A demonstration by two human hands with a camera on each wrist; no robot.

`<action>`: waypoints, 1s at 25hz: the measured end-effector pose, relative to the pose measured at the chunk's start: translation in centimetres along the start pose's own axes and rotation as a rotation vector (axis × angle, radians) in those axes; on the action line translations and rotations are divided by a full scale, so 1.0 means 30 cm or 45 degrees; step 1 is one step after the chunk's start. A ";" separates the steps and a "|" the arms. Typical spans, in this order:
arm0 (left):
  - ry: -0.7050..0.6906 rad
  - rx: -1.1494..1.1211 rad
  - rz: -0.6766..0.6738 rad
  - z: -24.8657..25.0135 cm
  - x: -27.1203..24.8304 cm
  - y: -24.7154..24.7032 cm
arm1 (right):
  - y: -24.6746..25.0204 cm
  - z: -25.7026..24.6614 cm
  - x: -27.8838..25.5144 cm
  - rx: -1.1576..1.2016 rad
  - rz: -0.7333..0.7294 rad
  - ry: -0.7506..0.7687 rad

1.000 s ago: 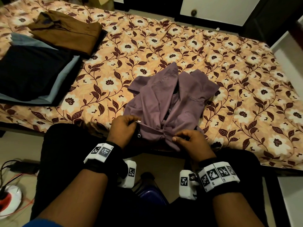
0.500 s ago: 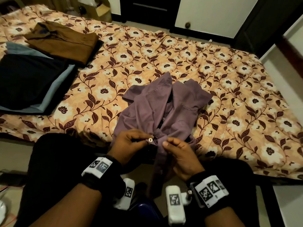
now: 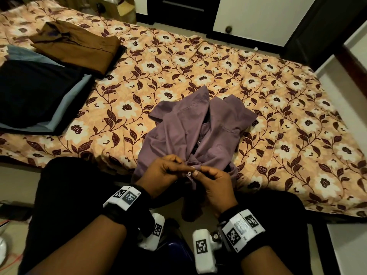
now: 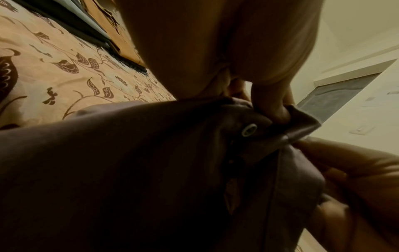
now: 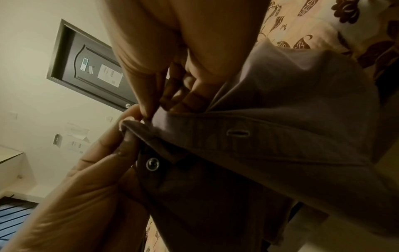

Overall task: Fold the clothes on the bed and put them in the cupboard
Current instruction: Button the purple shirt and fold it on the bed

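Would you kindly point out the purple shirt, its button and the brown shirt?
purple shirt (image 3: 188, 124): head view, chest panel.
button (image 4: 249, 130): left wrist view, face of the button.
brown shirt (image 3: 79, 44): head view, middle of the folded front.

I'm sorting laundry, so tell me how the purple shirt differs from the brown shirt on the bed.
The purple shirt lies rumpled and open at the near edge; the brown shirt is folded flat at the far left. The left hand and right hand pinch the purple shirt's front at a button; nobody touches the brown shirt. Both rest on the floral bedspread.
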State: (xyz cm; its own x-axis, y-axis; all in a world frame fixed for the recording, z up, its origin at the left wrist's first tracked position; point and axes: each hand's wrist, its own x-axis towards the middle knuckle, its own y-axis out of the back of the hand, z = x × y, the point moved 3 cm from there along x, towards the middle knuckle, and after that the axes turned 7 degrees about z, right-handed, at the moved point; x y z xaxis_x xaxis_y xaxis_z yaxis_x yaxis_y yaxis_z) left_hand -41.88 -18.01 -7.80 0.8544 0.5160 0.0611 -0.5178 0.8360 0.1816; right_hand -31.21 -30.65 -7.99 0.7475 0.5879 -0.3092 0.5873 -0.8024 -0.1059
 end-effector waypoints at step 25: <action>0.178 0.152 0.108 0.005 -0.009 0.003 | 0.006 -0.028 0.008 -0.497 -0.165 0.401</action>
State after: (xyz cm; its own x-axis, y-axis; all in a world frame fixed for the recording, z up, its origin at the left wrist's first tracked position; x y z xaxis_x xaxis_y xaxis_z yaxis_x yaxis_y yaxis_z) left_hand -42.16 -18.10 -7.67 0.7896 0.6112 -0.0543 -0.5716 0.7648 0.2972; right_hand -30.65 -30.56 -7.29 0.6829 0.7304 -0.0113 0.7083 -0.6583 0.2549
